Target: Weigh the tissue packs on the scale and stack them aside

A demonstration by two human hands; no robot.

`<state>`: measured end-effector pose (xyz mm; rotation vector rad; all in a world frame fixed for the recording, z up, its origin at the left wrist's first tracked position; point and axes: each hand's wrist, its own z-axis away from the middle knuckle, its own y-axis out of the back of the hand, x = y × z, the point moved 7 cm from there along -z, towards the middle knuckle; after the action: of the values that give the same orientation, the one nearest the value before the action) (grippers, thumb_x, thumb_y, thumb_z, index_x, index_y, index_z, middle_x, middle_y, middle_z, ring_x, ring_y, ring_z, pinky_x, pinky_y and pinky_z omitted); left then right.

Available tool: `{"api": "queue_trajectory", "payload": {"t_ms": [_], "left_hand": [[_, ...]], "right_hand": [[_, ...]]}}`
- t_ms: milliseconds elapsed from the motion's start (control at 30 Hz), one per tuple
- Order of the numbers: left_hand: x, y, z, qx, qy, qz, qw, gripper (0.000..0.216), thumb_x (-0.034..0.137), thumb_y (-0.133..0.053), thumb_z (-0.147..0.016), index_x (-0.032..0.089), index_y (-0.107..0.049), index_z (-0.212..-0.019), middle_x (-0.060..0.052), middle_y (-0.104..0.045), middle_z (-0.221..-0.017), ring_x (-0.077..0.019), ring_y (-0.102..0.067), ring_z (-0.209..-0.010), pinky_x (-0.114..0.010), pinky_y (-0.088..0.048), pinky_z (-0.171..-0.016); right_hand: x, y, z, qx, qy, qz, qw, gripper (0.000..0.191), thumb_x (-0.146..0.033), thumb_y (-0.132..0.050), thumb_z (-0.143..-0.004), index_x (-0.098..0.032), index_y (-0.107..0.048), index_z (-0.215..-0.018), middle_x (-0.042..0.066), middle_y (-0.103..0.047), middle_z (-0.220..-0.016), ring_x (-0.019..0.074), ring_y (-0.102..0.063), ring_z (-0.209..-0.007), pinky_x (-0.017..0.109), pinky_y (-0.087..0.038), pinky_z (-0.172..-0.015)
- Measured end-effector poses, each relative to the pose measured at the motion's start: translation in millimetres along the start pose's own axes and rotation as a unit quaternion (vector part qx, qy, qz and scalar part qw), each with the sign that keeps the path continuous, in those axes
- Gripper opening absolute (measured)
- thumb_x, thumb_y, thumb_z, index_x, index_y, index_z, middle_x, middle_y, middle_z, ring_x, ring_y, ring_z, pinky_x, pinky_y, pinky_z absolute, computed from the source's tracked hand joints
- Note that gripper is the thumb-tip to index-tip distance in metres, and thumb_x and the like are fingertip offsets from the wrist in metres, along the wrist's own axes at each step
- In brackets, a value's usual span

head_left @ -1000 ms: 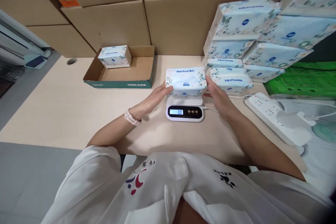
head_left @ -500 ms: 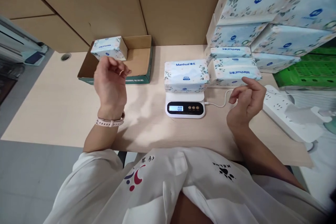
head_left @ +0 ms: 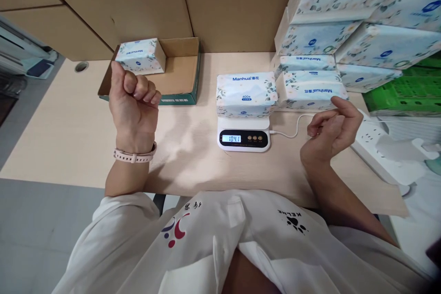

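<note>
A soft pack of tissues [head_left: 246, 94] lies across a white digital scale [head_left: 243, 147], whose lit display reads about 104.1. To the left of the scale, my left hand [head_left: 134, 105] is raised palm-up with its fingers curled into a loose fist and nothing in it. In front of a cardboard tray [head_left: 181, 96] it hovers, near another tissue pack [head_left: 140, 57] sitting inside. On the right, my right hand [head_left: 332, 135] holds nothing; its index finger points outward, apart from the thumb, and the other fingers bend in. It is close to a tissue pack [head_left: 312, 94] at the stack's foot.
Stacked tissue packs [head_left: 317, 39] rise at the right, beside a green plastic crate [head_left: 409, 89]. A white power strip [head_left: 375, 147] lies at the right edge, and a white cable [head_left: 292, 136] runs from the scale. Large cardboard boxes [head_left: 237, 9] line the back.
The scale display has gone from 0.0 to about 104.1. My left hand has moved left and its fingers have curled tighter. My right hand has shifted slightly right.
</note>
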<state>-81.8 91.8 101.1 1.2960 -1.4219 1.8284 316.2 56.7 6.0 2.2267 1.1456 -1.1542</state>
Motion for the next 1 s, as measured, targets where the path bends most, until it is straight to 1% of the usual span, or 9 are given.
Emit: {"api": "queue_trajectory", "payload": {"t_ms": [233, 367, 567, 767, 1000], "left_hand": [[-3.7, 1.5, -2.3, -0.007, 0.021, -0.009, 1.0, 0.065, 0.035, -0.022, -0.12, 0.018, -0.01, -0.058, 0.004, -0.002, -0.06, -0.0138, -0.002, -0.054, -0.032, -0.011, -0.051], [-3.4, 0.0, -0.9, -0.01, 0.024, -0.008, 1.0, 0.066, 0.035, -0.021, -0.12, 0.018, -0.01, -0.057, 0.004, -0.003, -0.059, -0.0136, -0.003, -0.053, -0.032, -0.01, -0.051], [-2.8, -1.8, 2.3, -0.003, 0.03, -0.007, 1.0, 0.065, 0.034, -0.02, -0.12, 0.018, -0.01, -0.057, 0.004, -0.003, -0.059, -0.0133, -0.003, -0.052, -0.032, -0.01, -0.051], [-5.4, -3.4, 3.2, -0.018, 0.034, 0.0, 0.999, 0.065, 0.034, -0.023, -0.12, 0.018, -0.014, -0.057, 0.004, -0.005, -0.057, -0.0137, -0.004, -0.052, -0.034, -0.011, -0.051], [-10.4, -4.2, 1.7, -0.016, 0.055, 0.014, 0.998, 0.066, 0.035, -0.026, -0.119, 0.019, -0.02, -0.055, 0.004, -0.008, -0.056, -0.0134, -0.005, -0.051, -0.03, -0.011, -0.048]], "right_hand": [[0.0, 0.3, -0.4, -0.01, 0.021, -0.022, 0.999, 0.041, -0.057, -0.054, -0.101, -0.022, -0.067, -0.119, -0.006, -0.051, -0.061, 0.0087, -0.031, -0.045, 0.028, -0.025, -0.046], [0.3, 0.2, -0.9, -0.006, 0.02, -0.032, 0.999, 0.043, -0.058, -0.056, -0.1, -0.021, -0.067, -0.118, -0.006, -0.051, -0.061, 0.0082, -0.031, -0.044, 0.027, -0.023, -0.045], [0.6, -1.2, -0.3, -0.004, -0.003, 0.003, 1.0, 0.049, -0.065, -0.053, -0.096, -0.023, -0.066, -0.116, -0.006, -0.05, -0.06, 0.0096, -0.031, -0.044, 0.028, -0.025, -0.046], [0.6, -2.3, 1.2, -0.003, -0.015, 0.011, 1.0, 0.047, -0.064, -0.051, -0.096, -0.024, -0.066, -0.116, -0.006, -0.049, -0.061, 0.01, -0.031, -0.045, 0.029, -0.025, -0.046], [-1.1, -4.1, 2.5, -0.023, 0.009, -0.015, 1.0, 0.04, -0.056, -0.054, -0.1, -0.023, -0.069, -0.118, -0.006, -0.053, -0.063, 0.0095, -0.034, -0.045, 0.028, -0.026, -0.047]]}}
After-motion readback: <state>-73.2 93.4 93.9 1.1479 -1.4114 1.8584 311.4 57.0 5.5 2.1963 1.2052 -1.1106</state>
